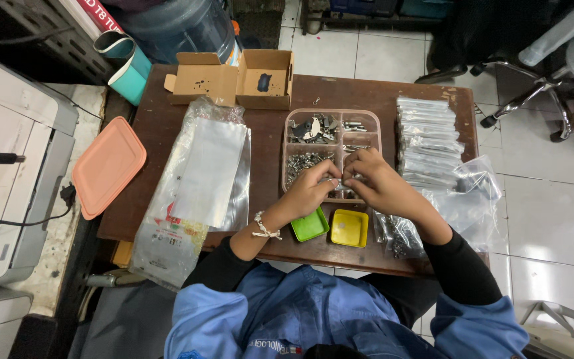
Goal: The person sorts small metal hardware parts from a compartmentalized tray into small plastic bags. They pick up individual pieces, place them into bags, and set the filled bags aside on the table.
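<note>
Over the near half of a pink compartment tray (289, 143) both hands meet, fingertips almost touching. The left hand (308, 191) is curled, its grip pinched on a small metal piece (337, 181) too tiny to make out; the right hand (380, 181) bends in from the other side with fingers closed near the same spot, though whether it holds anything of its own cannot be told. Metal parts fill the tray's compartments. Between the hands and the near edge of the brown tabletop (161, 119) sit a green dish (311, 226) and a yellow dish (349, 228), side by side, close to the edge. To the right, a stack of filled clear bags (426, 143) runs nearly to the right edge, with loose bags (473, 193) spilling over it. To the left lies a large clear packet (194, 186), its near end hanging past the edge. An open cardboard box (234, 80) stands at the far edge. Bare wood shows beyond the tray and between packet and tray. A salmon lid (107, 166) leans off the left edge.
</note>
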